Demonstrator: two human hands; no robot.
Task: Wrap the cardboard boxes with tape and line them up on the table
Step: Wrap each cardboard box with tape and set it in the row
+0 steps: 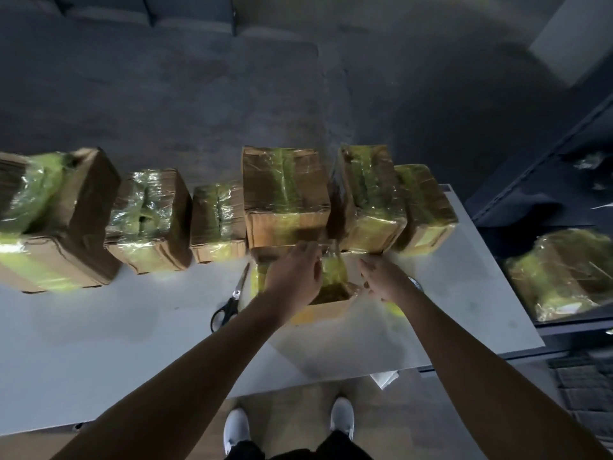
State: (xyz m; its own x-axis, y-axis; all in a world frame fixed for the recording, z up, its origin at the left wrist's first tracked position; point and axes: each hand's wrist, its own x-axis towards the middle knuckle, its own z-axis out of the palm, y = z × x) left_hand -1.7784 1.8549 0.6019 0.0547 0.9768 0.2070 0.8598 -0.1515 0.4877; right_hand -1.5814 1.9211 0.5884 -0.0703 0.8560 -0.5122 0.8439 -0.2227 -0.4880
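My left hand [293, 273] lies flat on the top of the small cardboard box [326, 305] in front of me, fingers straight and pressing down on its greenish tape. My right hand [384, 277] sits just beside the box's right edge with its fingers curled. Something rounded peeks out behind it, but it's too blurred and I cannot tell whether I'm gripping it.

The box stands on the white table [99, 343], touching the near face of the tall wrapped box [285, 197] behind it. That box belongs to a row of six taped boxes [149, 220] along the table's far edge — the leftmost one [56, 220] is the largest. Black-handled scissors [230, 300] lie just left of my box, blades pointing away. Another wrapped box [560, 273] rests on the dark shelf [564, 330] at right.
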